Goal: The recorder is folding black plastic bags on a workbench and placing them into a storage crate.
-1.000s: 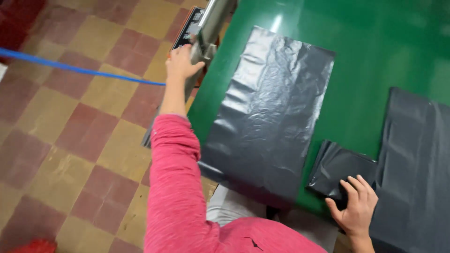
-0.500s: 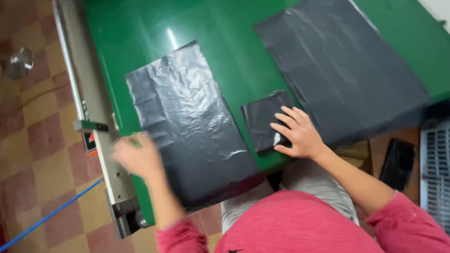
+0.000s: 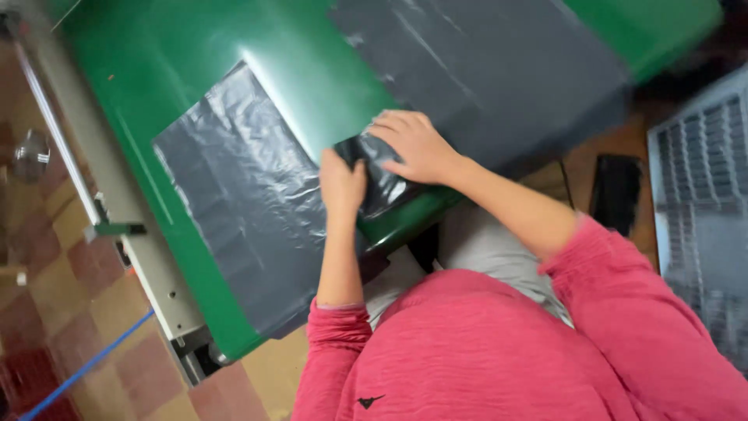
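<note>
A small folded black plastic bag (image 3: 382, 191) lies on the green table (image 3: 319, 86) near its front edge. My left hand (image 3: 341, 183) grips the bag's left end, fingers curled over it. My right hand (image 3: 414, 144) rests flat on top of the bag, fingers spread, pressing it down. A larger flat black plastic bag (image 3: 245, 195) is spread on the table just left of my hands. Another large black sheet (image 3: 483, 70) lies behind and to the right.
A long metal bar of a sealing machine (image 3: 93, 187) runs along the table's left edge. A blue hose (image 3: 86, 366) crosses the checkered floor at lower left. A grey slatted crate (image 3: 701, 218) stands at the right.
My left hand has come from the machine at the table's left edge over to the small folded bag. My right hand has stayed on that bag. The view has swung right.
</note>
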